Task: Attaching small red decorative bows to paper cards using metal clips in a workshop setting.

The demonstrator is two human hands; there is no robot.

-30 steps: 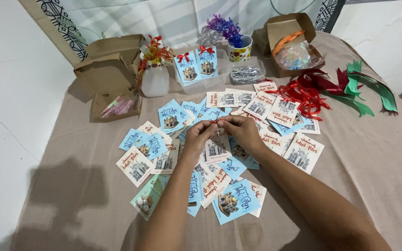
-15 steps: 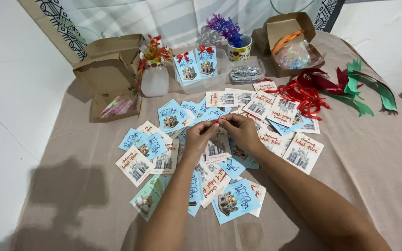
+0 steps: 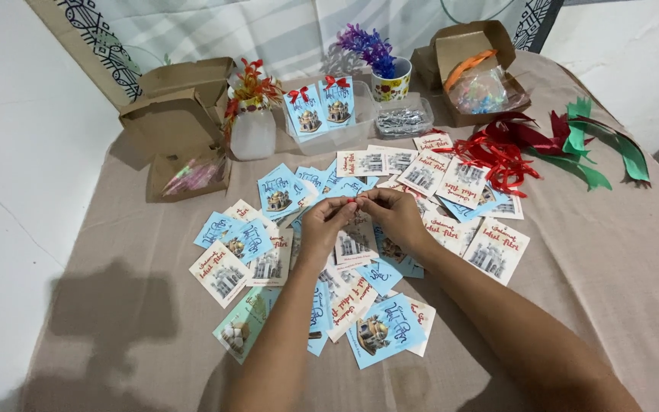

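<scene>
Little has moved since the earlier frame: both hands stay raised together over the tabletop (image 3: 612,267), which is draped in a beige cloth. Blue and white cards (image 3: 360,252) lie scattered beneath them. Left hand (image 3: 323,227) and right hand (image 3: 397,216) meet fingertip to fingertip, each pinched closed on what seems a tiny red ribbon piece (image 3: 354,200), between the thumbs.

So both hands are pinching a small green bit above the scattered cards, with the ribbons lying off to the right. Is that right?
Not quite. The head view shows the small bit pinched between the left hand and the right hand is red, not green. The rest holds: the hands are above the scattered cards, and the ribbons lie off to the right.
</scene>
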